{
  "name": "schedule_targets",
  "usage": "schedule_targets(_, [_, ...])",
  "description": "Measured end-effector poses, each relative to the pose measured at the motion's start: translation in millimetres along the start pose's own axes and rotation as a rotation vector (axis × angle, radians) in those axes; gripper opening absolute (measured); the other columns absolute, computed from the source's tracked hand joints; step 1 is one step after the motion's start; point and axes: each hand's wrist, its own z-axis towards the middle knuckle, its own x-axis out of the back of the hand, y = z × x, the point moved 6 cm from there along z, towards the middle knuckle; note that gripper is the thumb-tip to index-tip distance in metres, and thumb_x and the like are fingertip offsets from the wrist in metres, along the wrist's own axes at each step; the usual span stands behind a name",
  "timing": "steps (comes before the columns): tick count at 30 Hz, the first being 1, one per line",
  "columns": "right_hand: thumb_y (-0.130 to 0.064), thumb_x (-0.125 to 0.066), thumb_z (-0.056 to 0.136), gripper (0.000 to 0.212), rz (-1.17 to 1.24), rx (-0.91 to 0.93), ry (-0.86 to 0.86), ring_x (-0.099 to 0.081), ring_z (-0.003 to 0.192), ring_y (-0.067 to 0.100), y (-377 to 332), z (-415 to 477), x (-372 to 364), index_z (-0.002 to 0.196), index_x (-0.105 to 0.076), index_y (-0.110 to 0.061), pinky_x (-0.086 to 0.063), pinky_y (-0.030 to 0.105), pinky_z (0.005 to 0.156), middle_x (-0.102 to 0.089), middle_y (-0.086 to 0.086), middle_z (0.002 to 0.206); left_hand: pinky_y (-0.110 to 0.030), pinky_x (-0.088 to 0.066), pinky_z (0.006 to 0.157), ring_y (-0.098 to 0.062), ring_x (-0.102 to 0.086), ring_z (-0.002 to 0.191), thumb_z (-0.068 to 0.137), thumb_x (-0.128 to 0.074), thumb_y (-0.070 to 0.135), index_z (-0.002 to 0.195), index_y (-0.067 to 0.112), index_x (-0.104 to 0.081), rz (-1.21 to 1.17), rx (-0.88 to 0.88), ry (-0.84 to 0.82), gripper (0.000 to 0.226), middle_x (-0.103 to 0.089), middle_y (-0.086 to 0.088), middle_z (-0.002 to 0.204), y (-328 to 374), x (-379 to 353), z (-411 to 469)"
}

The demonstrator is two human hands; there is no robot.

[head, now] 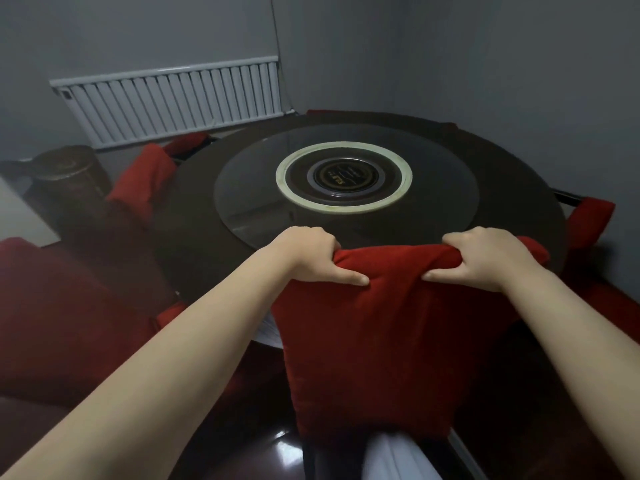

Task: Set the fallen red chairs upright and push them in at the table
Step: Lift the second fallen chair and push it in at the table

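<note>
Red velvet chair (374, 341) upright; left hand (311, 258), right hand (485, 261) gripping padded top.

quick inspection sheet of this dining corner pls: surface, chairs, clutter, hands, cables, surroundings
surface: round dark table with a glass turntable on it
job's things: red chair stands upright at the table's near edge; left chair back and right chair back show at the table's sides
clutter: dark drum on the floor at left
hands: left hand and right hand each grip the top of the red chair's back
cables: thin cable runs down the far wall beside the radiator
surroundings: white radiator, grey wall, glossy dark floor
</note>
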Motion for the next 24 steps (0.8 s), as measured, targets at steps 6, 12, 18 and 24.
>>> schedule_targets(6, [-0.104,-0.005,0.049,0.086,-0.052,0.019,0.055,-0.050,0.056,0.007,-2.0,-4.1,1.2,0.065,-0.042,-0.029,-0.030,0.026,0.046,-0.052,-0.013,0.060,-0.026,-0.029,0.046,-0.008,-0.050,0.049,0.050,-0.025,0.104,0.057,0.023,-0.054,0.016,0.013,0.099,0.086,-0.054,0.009,0.052,1.6,-0.6,-7.8])
schedule_targets(12, [-0.092,-0.029,0.069,0.075,-0.100,0.101,0.210,-0.040,0.043,0.015,-6.7,-2.4,5.4,0.062,-0.041,-0.018,-0.034,0.025,0.042,-0.044,-0.007,0.051,-0.026,-0.025,0.043,-0.008,-0.042,0.044,0.056,-0.020,0.102,0.057,0.023,-0.045,0.072,0.090,0.237,0.082,-0.047,0.009,0.050,3.2,-0.4,-20.6])
schedule_targets(18, [-0.083,-0.036,0.069,0.073,-0.064,0.123,0.337,-0.053,0.042,0.026,-10.8,-11.1,8.1,0.061,-0.047,-0.012,-0.033,0.025,0.042,-0.052,0.002,0.050,-0.026,-0.026,0.043,-0.014,-0.052,0.048,0.057,-0.015,0.101,0.057,0.023,-0.039,0.146,0.116,0.342,0.081,-0.044,0.010,0.051,6.0,-0.2,-26.7])
schedule_targets(24, [-0.101,-0.014,0.058,0.081,0.054,0.156,0.116,-0.052,0.065,0.011,-7.8,-21.1,4.6,0.078,-0.043,-0.029,-0.032,0.029,0.053,-0.050,-0.015,0.069,-0.028,-0.032,0.051,-0.020,-0.063,0.062,0.054,-0.013,0.101,0.061,0.024,-0.043,0.148,0.133,0.339,0.083,-0.048,0.008,0.057,13.4,-1.4,-38.1])
